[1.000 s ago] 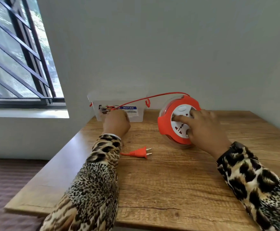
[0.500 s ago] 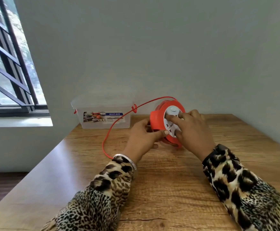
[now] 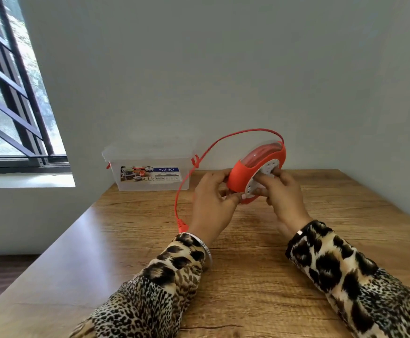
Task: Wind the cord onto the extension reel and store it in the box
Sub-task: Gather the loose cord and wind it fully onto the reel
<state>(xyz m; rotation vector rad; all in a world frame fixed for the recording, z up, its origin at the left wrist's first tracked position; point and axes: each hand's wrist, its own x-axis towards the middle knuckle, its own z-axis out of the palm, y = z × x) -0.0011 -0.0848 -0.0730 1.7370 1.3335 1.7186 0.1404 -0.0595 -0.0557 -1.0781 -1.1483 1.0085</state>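
An orange extension reel point(image 3: 245, 175) with a white socket face stands on edge, tilted, just above the wooden table point(image 3: 247, 276). My left hand point(image 3: 212, 203) grips its lower left rim. On the white face lie the fingers of my right hand point(image 3: 282, 193), holding the reel from the right. A loose orange cord point(image 3: 207, 148) arcs from the reel's top down to the left. Its plug point(image 3: 182, 225) rests on the table behind my left wrist, partly hidden. The clear plastic box point(image 3: 150, 167) with red latches stands closed against the wall, left of the reel.
A barred window point(image 3: 11, 93) and its white sill fill the left side. The table's left edge runs diagonally from the box towards me. Bare grey walls close in behind and on the right.
My left hand left the spot in front of the box and came over to grip the reel's rim. The reel has tilted more on edge, and the cord loop now hangs slacker.
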